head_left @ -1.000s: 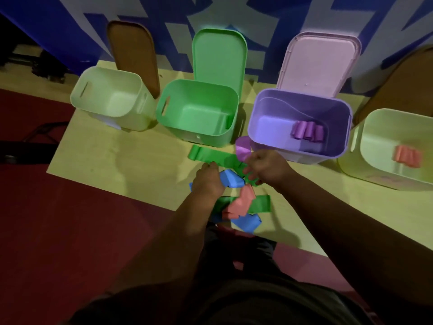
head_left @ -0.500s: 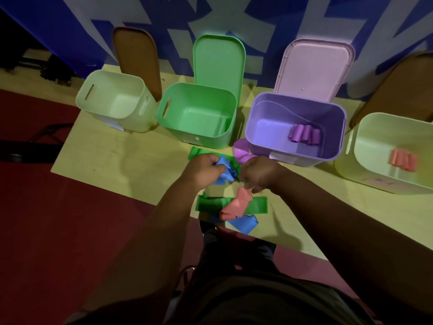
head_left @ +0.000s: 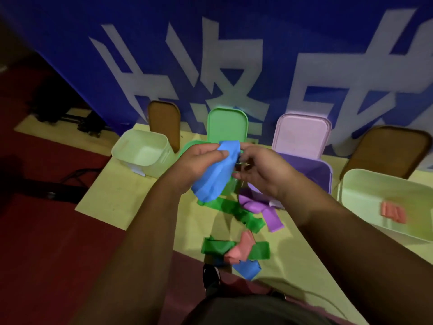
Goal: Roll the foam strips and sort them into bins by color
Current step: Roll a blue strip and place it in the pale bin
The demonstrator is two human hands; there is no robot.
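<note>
— Blue strip (head_left: 214,174): where is it?
— I see it held up above the table (head_left: 131,202), in front of the green bin (head_left: 187,147). My view has the left hand (head_left: 196,165) pinching its upper edge.
— Right hand (head_left: 262,170)?
— Fingers curled at the strip's top corner; I can't tell whether they grip.

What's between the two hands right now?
A blue strip: the left hand grips it, the right hand holds its top corner. Head view.
</note>
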